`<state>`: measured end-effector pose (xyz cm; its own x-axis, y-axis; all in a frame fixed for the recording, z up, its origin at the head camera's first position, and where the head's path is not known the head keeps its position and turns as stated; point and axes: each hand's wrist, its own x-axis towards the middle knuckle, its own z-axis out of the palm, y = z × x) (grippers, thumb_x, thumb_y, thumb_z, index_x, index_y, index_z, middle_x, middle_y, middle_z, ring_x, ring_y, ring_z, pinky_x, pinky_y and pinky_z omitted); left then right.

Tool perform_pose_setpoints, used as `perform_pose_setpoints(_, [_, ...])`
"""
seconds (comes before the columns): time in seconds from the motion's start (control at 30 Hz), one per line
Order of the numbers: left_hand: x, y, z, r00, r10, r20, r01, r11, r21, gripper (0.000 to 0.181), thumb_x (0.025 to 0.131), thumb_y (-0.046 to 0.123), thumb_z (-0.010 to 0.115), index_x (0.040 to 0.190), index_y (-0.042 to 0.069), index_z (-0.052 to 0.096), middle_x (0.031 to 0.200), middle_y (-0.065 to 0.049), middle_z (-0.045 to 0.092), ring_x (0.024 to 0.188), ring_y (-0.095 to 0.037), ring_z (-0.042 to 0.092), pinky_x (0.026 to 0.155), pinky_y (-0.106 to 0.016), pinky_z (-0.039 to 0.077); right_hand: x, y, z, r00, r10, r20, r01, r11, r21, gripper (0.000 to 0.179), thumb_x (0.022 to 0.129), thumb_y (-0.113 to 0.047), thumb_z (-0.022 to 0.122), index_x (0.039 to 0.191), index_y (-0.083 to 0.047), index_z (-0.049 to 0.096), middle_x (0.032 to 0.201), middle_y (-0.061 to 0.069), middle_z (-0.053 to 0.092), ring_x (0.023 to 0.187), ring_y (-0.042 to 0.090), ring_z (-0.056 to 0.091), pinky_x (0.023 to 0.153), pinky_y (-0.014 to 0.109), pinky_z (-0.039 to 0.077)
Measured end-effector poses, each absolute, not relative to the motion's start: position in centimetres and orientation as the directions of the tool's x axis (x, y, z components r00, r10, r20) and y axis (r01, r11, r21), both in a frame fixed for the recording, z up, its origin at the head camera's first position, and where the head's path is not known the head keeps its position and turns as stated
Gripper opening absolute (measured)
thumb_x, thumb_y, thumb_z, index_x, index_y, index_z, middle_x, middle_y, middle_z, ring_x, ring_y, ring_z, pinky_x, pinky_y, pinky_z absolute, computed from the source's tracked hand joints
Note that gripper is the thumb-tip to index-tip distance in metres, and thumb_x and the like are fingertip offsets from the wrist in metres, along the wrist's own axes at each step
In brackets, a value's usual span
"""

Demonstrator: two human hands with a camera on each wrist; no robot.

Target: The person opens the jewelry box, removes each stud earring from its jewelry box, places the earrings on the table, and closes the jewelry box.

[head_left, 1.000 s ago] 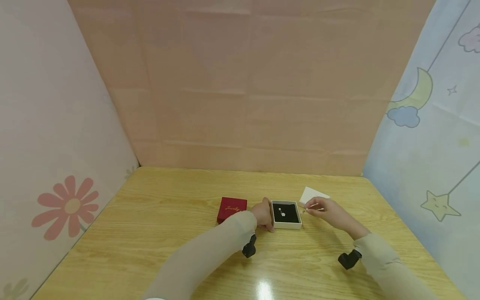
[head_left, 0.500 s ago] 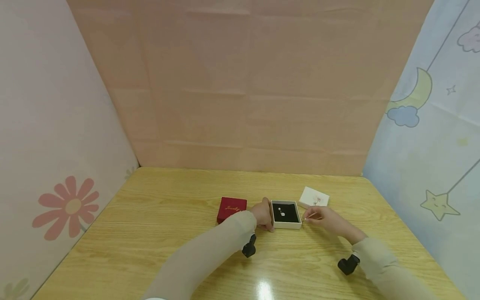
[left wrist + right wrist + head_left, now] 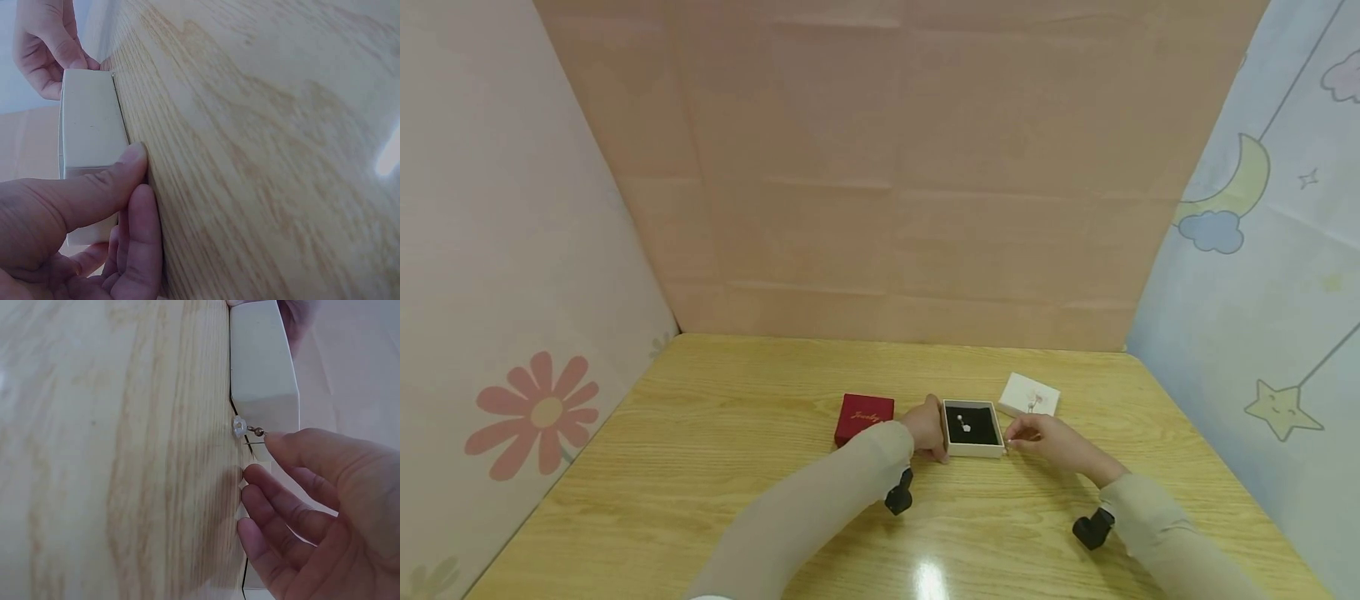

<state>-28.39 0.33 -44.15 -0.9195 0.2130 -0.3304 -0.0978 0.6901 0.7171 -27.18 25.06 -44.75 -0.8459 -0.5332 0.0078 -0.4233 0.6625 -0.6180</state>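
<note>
My left hand (image 3: 927,429) grips the left side of a small white jewelry box (image 3: 976,452), thumb along its near wall (image 3: 94,125). The box lies uncovered, with a black pad (image 3: 985,425) inside. An earring (image 3: 963,423) with a pearl and a white flower rests on the pad. Close by the box's right wall, my right hand (image 3: 1051,442) pinches a matching earring (image 3: 240,426) between thumb and index finger. Its clear flower, dark bead and thin pin show low beside the box in the right wrist view; the other fingers are loosely bent.
Behind my right hand lies a white lid (image 3: 1018,390) with a pinkish print. A red box (image 3: 857,410) with gold lettering sits left of my left hand, partly behind the sleeve. The wooden table (image 3: 737,400) meets a cloth backdrop and side panels.
My right hand has come slightly nearer from the lid to the white box's lower right corner, carrying the earring, which uncovers the lid's print. The left hand has stayed in place.
</note>
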Motion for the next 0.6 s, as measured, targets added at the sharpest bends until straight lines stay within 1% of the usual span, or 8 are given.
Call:
perform_pose_setpoints(0.23, [-28.4, 0.33, -44.14, -0.918, 0.214, -0.334, -0.099, 0.693, 0.714, 0.079, 0.061, -0.005, 0.088, 0.122, 0.01, 0.039, 0.094, -0.012, 0.056, 0.065, -0.02, 0.057, 0.052, -0.028, 0.053, -27.36, 24.91, -44.82, -0.843, -0.537, -0.006, -0.417, 0.662, -0.623, 0.009, 0.093, -0.015, 0.064, 0.096, -0.007, 0.065, 0.092, -0.001, 0.066, 0.085, 0.003, 0.059, 0.076, 0.025, 0.051])
perform_pose_setpoints(0.6, [-28.41, 0.39, -44.19, -0.922, 0.211, -0.324, -0.087, 0.703, 0.706, 0.077, 0.06, -0.005, 0.088, 0.118, 0.01, 0.04, 0.091, -0.011, 0.056, 0.064, -0.019, 0.056, 0.05, -0.027, 0.052, -27.57, 24.6, -44.65, -0.843, -0.538, -0.023, -0.404, 0.661, -0.633, 0.006, 0.093, -0.009, 0.062, 0.096, -0.004, 0.064, 0.091, 0.001, 0.065, 0.083, 0.002, 0.058, 0.072, 0.022, 0.049])
